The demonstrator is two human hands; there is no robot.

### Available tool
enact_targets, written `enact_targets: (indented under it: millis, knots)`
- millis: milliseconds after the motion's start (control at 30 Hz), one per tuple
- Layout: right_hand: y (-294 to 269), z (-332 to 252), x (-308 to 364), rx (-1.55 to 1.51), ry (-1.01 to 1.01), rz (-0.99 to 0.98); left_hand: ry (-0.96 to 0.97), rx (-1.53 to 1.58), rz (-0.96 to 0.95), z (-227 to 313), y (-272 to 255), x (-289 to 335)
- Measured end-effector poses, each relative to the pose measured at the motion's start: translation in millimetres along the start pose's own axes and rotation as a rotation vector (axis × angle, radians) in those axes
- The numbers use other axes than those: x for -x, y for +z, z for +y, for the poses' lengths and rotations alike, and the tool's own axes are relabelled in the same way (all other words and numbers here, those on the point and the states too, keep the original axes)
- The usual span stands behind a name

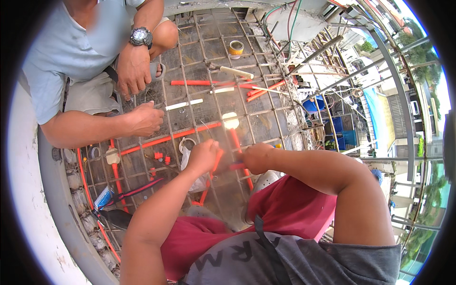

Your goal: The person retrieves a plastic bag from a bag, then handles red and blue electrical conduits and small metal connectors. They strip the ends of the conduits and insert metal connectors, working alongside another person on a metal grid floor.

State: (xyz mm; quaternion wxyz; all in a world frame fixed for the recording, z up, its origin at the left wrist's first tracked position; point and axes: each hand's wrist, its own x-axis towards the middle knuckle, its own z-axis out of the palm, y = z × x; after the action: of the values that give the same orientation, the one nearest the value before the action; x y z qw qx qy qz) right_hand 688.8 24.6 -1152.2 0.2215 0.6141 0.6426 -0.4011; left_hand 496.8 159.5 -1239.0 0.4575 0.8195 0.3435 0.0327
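My left hand (204, 156) is closed round the upper end of an orange plastic pipe (207, 189), which slants down toward my feet. To its right, my right hand (257, 158) has its fingers curled in. A smeared blue-and-red thing (236, 165) shows beside those fingers; its kind is unclear. Between and beyond my hands, an orange pipe run (171, 136) leads to a cream round junction box (230, 120). Another orange pipe (235, 138) comes down from that box. A white plastic bag (186, 161) lies just left of my left hand.
A grid of steel rebar (192, 107) covers the floor area. Across at the left crouches a co-worker (85, 61), one hand (147, 118) near the rebar. Loose orange pipes (266, 90), cream pipe pieces (184, 104) and a tape roll (235, 48) lie farther off. Bamboo poles (316, 54) stand right.
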Motion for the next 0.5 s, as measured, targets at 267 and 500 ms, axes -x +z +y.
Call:
enact_targets:
  millis: [267,500]
  knots:
    - [-44,57,26,-0.142,-0.065,-0.158,-0.438,0.489,0.070,-43,-19,-26]
    - [-45,69,11,-0.376,0.387,-0.079,-0.317,0.307,-0.076,21,-68,-26]
